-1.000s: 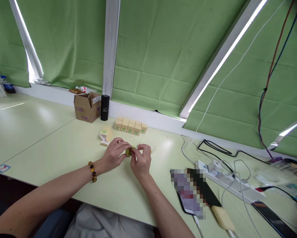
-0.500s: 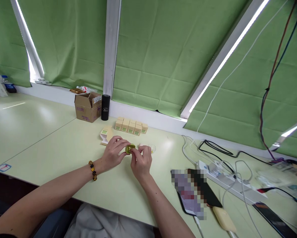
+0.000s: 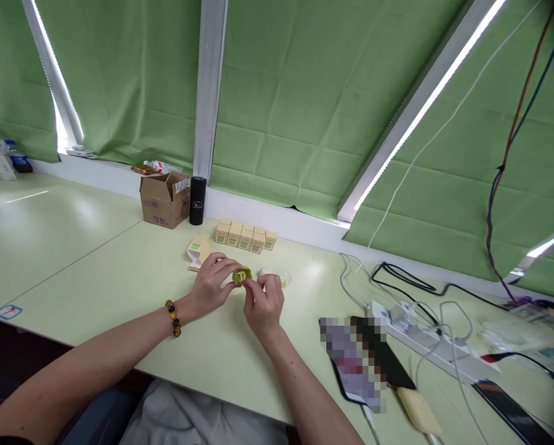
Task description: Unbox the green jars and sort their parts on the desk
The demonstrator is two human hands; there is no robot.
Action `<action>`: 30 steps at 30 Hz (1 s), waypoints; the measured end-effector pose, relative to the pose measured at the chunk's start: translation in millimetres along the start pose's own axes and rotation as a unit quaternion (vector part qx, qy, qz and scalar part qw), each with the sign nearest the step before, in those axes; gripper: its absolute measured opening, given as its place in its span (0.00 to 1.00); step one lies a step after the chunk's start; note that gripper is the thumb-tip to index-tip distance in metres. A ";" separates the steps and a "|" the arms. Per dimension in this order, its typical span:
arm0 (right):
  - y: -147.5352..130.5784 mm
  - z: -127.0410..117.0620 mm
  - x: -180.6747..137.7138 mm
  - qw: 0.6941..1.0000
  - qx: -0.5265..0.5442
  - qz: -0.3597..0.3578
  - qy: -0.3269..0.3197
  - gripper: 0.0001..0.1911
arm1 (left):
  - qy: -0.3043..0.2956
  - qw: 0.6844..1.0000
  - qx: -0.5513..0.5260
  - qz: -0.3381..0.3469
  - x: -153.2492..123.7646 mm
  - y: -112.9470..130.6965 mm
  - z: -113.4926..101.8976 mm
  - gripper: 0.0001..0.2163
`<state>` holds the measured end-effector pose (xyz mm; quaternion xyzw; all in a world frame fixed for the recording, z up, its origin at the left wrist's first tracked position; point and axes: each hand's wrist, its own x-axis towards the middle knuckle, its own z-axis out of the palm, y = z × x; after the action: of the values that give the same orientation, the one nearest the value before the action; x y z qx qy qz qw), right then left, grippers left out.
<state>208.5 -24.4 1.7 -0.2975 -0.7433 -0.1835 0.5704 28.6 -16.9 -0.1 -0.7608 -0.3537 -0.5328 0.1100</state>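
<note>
Yellow-green rounded object [image 3: 237, 274], held between thumb and fingers of the left hand [image 3: 214, 284], parted to its width, while the right hand [image 3: 262, 306] pinches its near edge, cartons [image 3: 245, 237] standing beyond the grip.

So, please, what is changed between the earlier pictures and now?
The small green piece has turned, so more of its inner side shows. Nothing was let go: the left hand and right hand both stay at it. The small boxes and carton stayed put.
</note>
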 end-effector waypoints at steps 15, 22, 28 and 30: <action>15.6 -1.5 -0.1 0.998 0.014 0.035 0.047 0.10 | 0.029 0.995 0.003 -0.098 0.9 -16.5 0.9 0.20; 48.4 10.5 -2.7 0.989 -0.044 0.137 -0.019 0.09 | 0.018 0.985 -0.003 -0.174 0.2 -16.2 2.3 0.19; 61.4 36.9 -9.4 0.972 -0.121 0.123 -0.161 0.10 | 0.025 0.965 -0.061 -0.255 -4.2 -23.4 9.4 0.12; 64.2 46.0 -9.7 0.965 -0.138 0.122 -0.186 0.11 | 0.025 0.953 -0.080 -0.292 -5.5 -27.2 13.0 0.11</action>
<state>218.0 50.1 -24.8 -0.4904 -0.7621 -0.1545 0.3935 19.3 7.6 -16.0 -0.6174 -0.5134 -0.5871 -0.1029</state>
